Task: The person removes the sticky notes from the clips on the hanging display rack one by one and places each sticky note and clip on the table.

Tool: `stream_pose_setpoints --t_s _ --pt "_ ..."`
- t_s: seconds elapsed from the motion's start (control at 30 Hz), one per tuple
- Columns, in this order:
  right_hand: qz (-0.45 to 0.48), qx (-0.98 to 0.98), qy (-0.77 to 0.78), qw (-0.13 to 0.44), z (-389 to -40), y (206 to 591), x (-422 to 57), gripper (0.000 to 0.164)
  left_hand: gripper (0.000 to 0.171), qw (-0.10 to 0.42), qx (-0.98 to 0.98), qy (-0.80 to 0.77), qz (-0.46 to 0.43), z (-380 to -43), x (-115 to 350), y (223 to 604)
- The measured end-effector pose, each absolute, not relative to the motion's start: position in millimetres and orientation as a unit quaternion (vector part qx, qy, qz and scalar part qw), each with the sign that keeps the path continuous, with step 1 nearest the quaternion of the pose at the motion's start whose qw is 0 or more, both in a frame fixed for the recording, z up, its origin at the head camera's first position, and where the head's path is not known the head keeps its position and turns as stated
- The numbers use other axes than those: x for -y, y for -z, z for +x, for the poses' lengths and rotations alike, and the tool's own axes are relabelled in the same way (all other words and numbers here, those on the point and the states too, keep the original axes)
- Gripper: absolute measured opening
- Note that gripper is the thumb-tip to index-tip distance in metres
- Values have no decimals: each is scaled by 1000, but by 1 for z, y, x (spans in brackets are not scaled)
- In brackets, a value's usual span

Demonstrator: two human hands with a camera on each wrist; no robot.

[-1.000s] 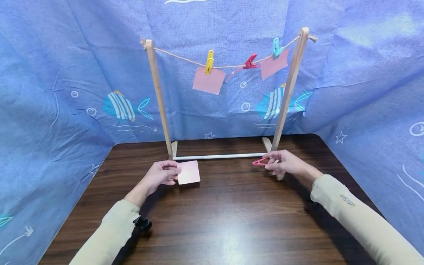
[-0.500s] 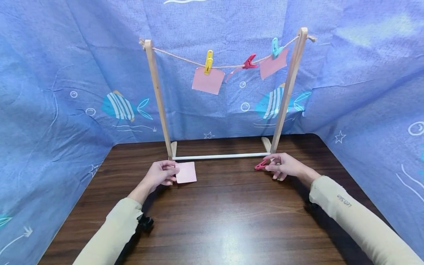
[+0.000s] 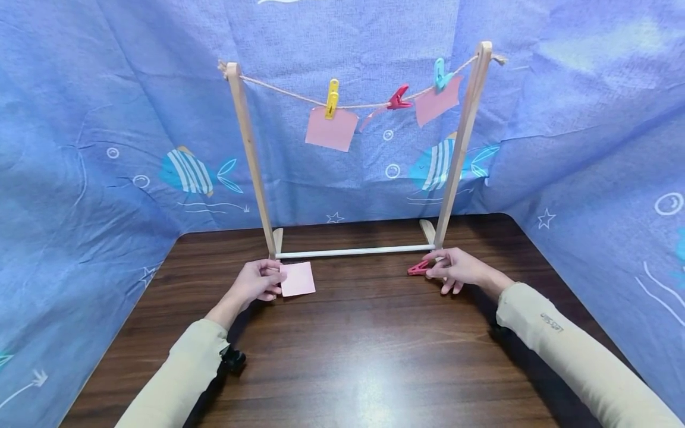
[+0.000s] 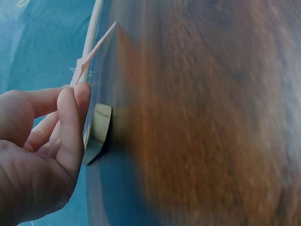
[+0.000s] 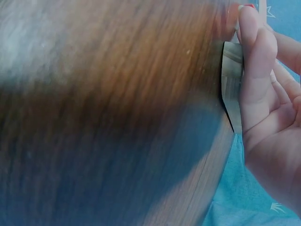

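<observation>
Between thumb and fingers, my left hand [image 3: 258, 280] pinches a square pink paper note [image 3: 298, 279] by its left edge, near the rack's left foot. The left wrist view shows that paper [image 4: 96, 46] nearly edge-on, above the table. My right hand [image 3: 457, 268] pinches a red clothespin [image 3: 418, 268] by the rack's right foot; only a sliver of red shows past the fingertips in the right wrist view. From the rope [image 3: 289, 92] hang pink notes, held by a yellow clothespin [image 3: 332, 100], a red clothespin [image 3: 398, 98] and a light-blue clothespin [image 3: 441, 75].
The wooden rack has a left post [image 3: 250, 157], a right post [image 3: 464, 142] and a white bottom bar [image 3: 355, 252]. It stands near the back of the dark wooden table [image 3: 342, 345]. A blue fish-print cloth [image 3: 332, 190] rises behind and along both sides.
The left hand has drawn the pink note slightly left. The right hand has dipped a little, and the red clothespin in it has tilted. The head view has shifted slightly.
</observation>
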State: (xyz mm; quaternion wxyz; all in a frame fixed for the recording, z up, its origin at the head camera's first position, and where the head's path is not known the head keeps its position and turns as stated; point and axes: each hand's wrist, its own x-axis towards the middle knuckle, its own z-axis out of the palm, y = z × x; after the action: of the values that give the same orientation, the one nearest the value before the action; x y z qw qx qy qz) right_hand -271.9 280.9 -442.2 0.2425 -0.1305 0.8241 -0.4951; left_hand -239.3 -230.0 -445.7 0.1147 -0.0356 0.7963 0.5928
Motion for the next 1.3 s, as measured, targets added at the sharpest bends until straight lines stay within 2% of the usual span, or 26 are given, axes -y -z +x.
stream_pose_setpoints --t_s 0.33,0.67,0.9,1.3 --pt "-127 -818 501 253 -273 448 -280 58 30 124 -815 -566 -14 -235 229 445" --pt "-122 -831 478 259 -273 446 -275 59 37 132 -817 -561 -18 -236 229 447" --pt "-130 -833 471 259 -272 444 -274 60 36 134 -825 -549 -21 -237 230 447" --pt "-118 -837 468 258 -274 444 -276 48 34 137 -829 -542 -18 -237 229 445"
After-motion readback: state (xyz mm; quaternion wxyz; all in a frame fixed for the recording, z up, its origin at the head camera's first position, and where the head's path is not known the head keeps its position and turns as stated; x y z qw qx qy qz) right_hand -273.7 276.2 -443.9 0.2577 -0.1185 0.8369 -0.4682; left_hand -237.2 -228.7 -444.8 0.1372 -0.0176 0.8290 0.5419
